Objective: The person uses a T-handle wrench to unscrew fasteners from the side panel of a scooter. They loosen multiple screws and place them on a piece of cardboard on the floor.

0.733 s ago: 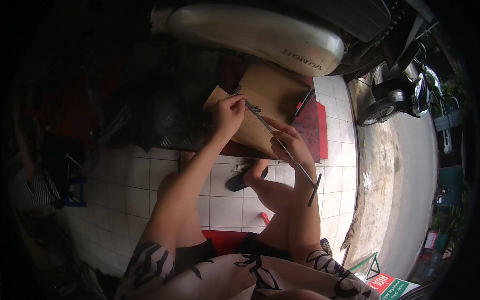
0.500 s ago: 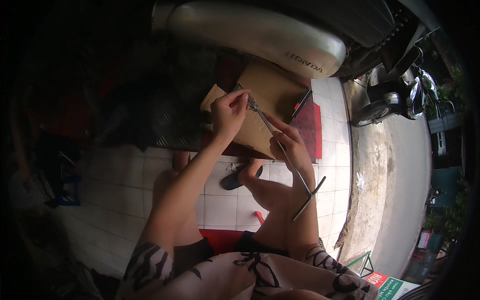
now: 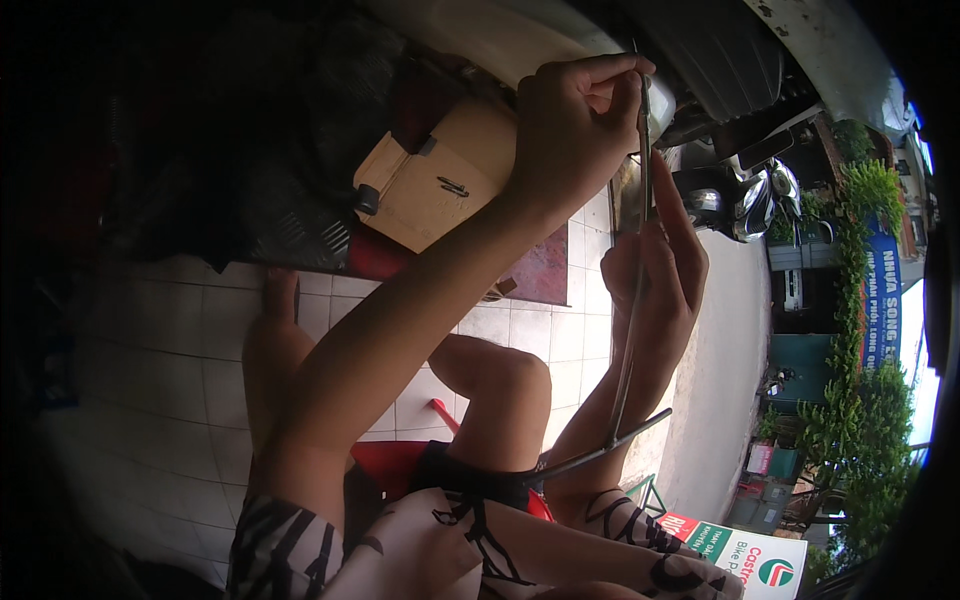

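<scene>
My left hand is raised in front of the motorcycle, its fingers pinched at the far end of a long, thin T-handle wrench. Whether a small part also sits in that pinch is too small to tell. Lower on the same shaft, my right hand grips it with thumb and fingers, the index finger stretched along the rod. The wrench stands almost upright in the view, its crossbar low by my right forearm. To the left, a flattened piece of cardboard bears small dark metal parts.
A silver motorcycle body fills the top, with a dark tyre beside it. Under the cardboard is a dark red mat on white floor tiles. Parked motorbikes stand by the road. A red stool is beneath me.
Both hands have risen and moved right with the wrench, from over the cardboard to in front of the motorcycle. The wrench has turned more upright, and the view has swung right.
</scene>
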Action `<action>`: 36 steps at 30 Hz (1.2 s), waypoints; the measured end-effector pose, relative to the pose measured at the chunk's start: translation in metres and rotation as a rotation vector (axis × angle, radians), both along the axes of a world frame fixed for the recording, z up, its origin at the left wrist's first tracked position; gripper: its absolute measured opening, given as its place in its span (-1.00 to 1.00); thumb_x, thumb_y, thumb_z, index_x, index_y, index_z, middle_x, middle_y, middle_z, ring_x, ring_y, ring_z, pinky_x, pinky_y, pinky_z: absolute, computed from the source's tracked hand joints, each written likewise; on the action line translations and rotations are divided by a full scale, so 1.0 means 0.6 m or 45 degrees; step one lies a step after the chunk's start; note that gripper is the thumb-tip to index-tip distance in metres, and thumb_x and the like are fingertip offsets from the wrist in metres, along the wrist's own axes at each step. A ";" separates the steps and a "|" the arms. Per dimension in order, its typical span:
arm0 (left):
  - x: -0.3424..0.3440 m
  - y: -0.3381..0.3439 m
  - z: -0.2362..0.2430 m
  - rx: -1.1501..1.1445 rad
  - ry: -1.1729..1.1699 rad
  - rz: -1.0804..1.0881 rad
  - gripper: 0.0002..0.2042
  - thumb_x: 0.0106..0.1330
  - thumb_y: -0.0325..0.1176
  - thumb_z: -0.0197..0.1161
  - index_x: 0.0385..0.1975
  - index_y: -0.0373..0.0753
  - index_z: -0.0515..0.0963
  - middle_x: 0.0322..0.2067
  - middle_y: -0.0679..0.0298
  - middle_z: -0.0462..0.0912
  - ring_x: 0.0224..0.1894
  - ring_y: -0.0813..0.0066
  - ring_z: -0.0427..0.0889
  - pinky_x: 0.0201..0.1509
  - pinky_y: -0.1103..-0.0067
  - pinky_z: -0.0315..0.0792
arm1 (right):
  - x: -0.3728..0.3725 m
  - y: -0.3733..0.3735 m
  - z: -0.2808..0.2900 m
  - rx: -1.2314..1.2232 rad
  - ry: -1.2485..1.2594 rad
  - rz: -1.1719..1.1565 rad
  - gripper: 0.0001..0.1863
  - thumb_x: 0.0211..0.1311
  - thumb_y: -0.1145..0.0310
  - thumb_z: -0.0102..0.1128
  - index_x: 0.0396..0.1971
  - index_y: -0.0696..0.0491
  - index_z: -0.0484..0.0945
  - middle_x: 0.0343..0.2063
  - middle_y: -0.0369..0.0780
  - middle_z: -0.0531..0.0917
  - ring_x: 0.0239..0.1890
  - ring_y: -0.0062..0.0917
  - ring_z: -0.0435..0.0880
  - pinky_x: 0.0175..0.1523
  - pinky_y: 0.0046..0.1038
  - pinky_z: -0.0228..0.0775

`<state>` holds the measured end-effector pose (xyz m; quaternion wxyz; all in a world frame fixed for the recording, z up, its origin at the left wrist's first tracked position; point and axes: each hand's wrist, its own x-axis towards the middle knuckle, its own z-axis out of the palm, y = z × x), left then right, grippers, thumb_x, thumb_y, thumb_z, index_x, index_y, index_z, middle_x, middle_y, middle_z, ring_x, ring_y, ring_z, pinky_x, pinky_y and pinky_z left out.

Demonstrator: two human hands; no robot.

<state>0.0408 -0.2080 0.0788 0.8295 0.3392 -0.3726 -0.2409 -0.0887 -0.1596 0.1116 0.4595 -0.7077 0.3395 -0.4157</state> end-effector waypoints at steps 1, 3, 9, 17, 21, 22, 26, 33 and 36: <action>0.002 -0.007 0.004 0.026 -0.001 0.032 -0.78 0.39 -0.35 0.08 -0.11 -0.27 0.61 -0.41 0.29 0.71 -0.36 0.57 0.71 -0.38 0.68 0.57 | 0.006 -0.012 0.003 0.003 -0.017 0.017 -0.41 0.19 0.51 -0.14 0.27 0.33 0.20 -0.83 -0.44 0.28 -0.83 -0.87 0.14 -0.70 -0.70 -0.15; 0.006 -0.024 0.012 0.009 0.045 0.099 -0.78 0.37 -0.35 0.09 -0.12 -0.21 0.62 -0.44 0.30 0.71 -0.47 0.58 0.69 -0.45 0.68 0.54 | 0.002 -0.031 0.012 0.016 -0.024 0.140 -0.43 0.19 0.52 -0.14 0.25 0.29 0.26 -0.78 -0.44 0.37 -0.79 -0.87 0.23 -0.69 -0.73 -0.04; 0.012 -0.036 0.021 0.116 0.085 0.051 -0.76 0.31 -0.33 0.10 -0.13 -0.23 0.64 -0.44 0.28 0.72 -0.43 0.55 0.72 -0.44 0.68 0.55 | 0.014 -0.049 0.045 0.112 0.031 0.051 -0.44 0.18 0.52 -0.13 0.24 0.30 0.28 -0.80 -0.44 0.25 -0.77 -0.83 0.09 -0.65 -0.68 -0.14; 0.023 -0.030 0.040 0.215 0.228 0.021 -0.76 0.28 -0.36 0.13 -0.14 -0.26 0.64 -0.40 0.23 0.72 -0.41 0.51 0.73 -0.44 0.68 0.55 | 0.005 -0.070 0.076 0.179 0.072 0.202 -0.49 0.27 0.55 -0.17 0.24 0.30 0.26 -0.80 -0.43 0.24 -0.78 -0.82 0.08 -0.67 -0.68 -0.12; 0.021 -0.036 0.042 0.125 0.255 0.116 -0.83 0.27 -0.44 0.14 -0.29 -0.32 0.66 -0.60 0.18 0.69 -0.55 0.51 0.71 -0.36 0.63 0.57 | 0.007 -0.071 0.077 0.199 0.085 0.201 -0.50 0.28 0.54 -0.16 0.24 0.30 0.26 -0.80 -0.42 0.24 -0.78 -0.81 0.08 -0.67 -0.67 -0.11; 0.022 -0.038 0.043 0.144 0.229 0.125 -0.83 0.27 -0.44 0.14 -0.29 -0.33 0.66 -0.60 0.18 0.69 -0.54 0.51 0.71 -0.35 0.64 0.57 | 0.008 -0.069 0.077 0.185 0.086 0.196 -0.50 0.29 0.54 -0.16 0.24 0.30 0.25 -0.79 -0.42 0.24 -0.78 -0.80 0.09 -0.67 -0.67 -0.11; 0.024 -0.042 0.045 0.210 0.185 0.129 -0.84 0.27 -0.43 0.16 -0.28 -0.32 0.66 -0.56 0.20 0.70 -0.53 0.49 0.72 -0.39 0.64 0.57 | 0.011 -0.067 0.072 0.185 0.040 0.205 -0.50 0.30 0.53 -0.16 0.24 0.29 0.26 -0.79 -0.42 0.25 -0.78 -0.79 0.10 -0.66 -0.67 -0.11; 0.039 -0.038 0.047 0.344 0.219 -0.157 -0.76 0.34 -0.36 0.16 -0.10 -0.31 0.60 -0.32 0.23 0.71 -0.41 0.52 0.73 -0.48 0.70 0.54 | 0.011 -0.069 0.065 0.187 0.082 0.205 -0.51 0.29 0.50 -0.14 0.24 0.22 0.31 -0.78 -0.42 0.29 -0.76 -0.80 0.15 -0.65 -0.69 -0.05; 0.039 -0.036 0.048 0.285 0.297 -0.029 -0.84 0.28 -0.43 0.17 -0.25 -0.31 0.66 -0.52 0.20 0.69 -0.54 0.44 0.72 -0.52 0.63 0.59 | 0.017 -0.084 0.052 0.141 0.073 0.292 -0.49 0.28 0.47 -0.13 0.26 0.19 0.30 -0.77 -0.42 0.32 -0.76 -0.81 0.19 -0.65 -0.70 -0.04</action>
